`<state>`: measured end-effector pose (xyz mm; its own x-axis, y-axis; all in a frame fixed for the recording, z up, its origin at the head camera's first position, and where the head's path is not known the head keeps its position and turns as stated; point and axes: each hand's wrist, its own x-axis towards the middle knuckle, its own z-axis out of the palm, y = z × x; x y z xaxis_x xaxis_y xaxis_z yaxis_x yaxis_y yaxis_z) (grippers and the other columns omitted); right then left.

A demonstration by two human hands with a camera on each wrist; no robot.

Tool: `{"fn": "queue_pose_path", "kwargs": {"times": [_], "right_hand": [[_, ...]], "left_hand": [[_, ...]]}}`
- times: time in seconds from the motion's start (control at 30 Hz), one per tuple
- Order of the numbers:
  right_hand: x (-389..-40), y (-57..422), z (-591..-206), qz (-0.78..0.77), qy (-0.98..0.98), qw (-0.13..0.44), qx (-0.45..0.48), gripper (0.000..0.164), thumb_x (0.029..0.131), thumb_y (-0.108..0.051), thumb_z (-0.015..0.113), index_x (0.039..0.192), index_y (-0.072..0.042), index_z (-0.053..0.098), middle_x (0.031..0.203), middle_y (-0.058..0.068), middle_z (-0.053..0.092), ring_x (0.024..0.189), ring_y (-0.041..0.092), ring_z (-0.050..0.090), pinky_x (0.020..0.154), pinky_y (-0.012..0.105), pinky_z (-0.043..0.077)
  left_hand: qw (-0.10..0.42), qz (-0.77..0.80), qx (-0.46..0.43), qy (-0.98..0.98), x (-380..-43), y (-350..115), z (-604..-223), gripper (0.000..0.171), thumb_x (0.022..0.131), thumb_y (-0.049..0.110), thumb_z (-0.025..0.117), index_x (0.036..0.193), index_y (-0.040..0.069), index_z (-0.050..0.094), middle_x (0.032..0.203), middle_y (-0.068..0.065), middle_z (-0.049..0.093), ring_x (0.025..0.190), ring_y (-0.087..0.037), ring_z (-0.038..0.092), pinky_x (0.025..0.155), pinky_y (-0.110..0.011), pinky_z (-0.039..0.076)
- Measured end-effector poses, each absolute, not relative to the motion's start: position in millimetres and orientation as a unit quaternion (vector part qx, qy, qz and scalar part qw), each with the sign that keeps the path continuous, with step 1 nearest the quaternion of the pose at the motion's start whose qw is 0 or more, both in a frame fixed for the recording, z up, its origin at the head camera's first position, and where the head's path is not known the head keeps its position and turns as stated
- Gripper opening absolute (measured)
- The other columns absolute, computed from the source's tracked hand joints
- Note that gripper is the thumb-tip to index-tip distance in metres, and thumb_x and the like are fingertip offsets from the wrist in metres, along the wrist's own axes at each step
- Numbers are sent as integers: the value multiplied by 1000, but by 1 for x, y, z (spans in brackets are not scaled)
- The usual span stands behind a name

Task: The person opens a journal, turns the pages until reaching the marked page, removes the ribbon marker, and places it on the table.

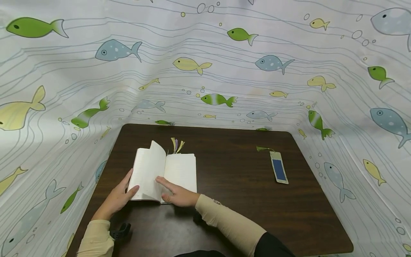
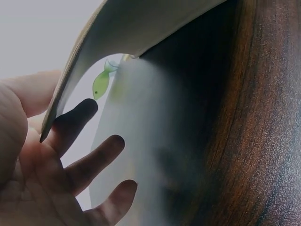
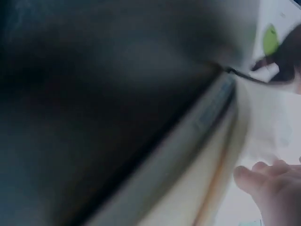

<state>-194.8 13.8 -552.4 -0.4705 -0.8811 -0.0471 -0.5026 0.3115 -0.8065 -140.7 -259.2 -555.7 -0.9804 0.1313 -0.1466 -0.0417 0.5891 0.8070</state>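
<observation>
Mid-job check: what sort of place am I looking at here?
Probably a makeshift desk booth, perhaps set up for recording: white fish-print sheeting screens the far side and both ends of a dark wood-look table, which holds an open notebook and a tasselled tag.

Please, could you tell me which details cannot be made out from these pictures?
- Head view: part of the book, hidden by the right hand.
- Head view: fine print, if any, on the card, too small.
- Head view: part of the dark object, hidden by the right sleeve.
- Right wrist view: marks on the book's edge, blurred.
</observation>
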Motion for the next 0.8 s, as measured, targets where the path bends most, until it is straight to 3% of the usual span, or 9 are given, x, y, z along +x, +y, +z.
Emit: {"fn": "queue_pose_path", "kwargs": {"times": [0.17,0.27,0.37,0.6,0.8], "right_hand": [[-189,1,-563,-290,793,241,-478,66,101,-52,31,156,-19,16,164,0,-3,149,13,-1,119,42,16],[-188,-3,-567,-267,802,235,-480,59,104,-39,39,156,-20,19,164,-1,-5,149,14,-4,118,51,14],[-188,-4,-567,-261,805,232,-479,58,104,-37,41,156,-21,20,164,-1,-5,149,15,-4,118,53,14],[-192,6,-565,-245,825,221,-459,62,102,-42,45,155,-19,23,163,0,7,150,20,6,118,50,17],[-208,38,-574,-135,883,164,-420,65,97,-31,59,151,-7,32,159,13,22,148,26,19,116,47,25]], "left_hand": [[110,480,3,870,-140,-259,-554,69,105,40,35,155,22,-9,160,-22,2,143,-50,8,107,-71,16],[107,510,4,853,-139,-260,-553,64,106,43,23,156,17,-6,160,-22,-3,144,-49,0,108,-71,8],[106,522,5,846,-139,-261,-552,62,106,43,18,156,13,-5,160,-23,-5,144,-49,-3,107,-73,4],[105,469,23,876,-141,-261,-553,81,101,42,46,155,15,-8,158,-27,4,141,-53,13,105,-70,21],[99,466,29,879,-140,-262,-554,84,100,37,51,155,15,-8,159,-27,4,141,-52,14,106,-70,21]]}}
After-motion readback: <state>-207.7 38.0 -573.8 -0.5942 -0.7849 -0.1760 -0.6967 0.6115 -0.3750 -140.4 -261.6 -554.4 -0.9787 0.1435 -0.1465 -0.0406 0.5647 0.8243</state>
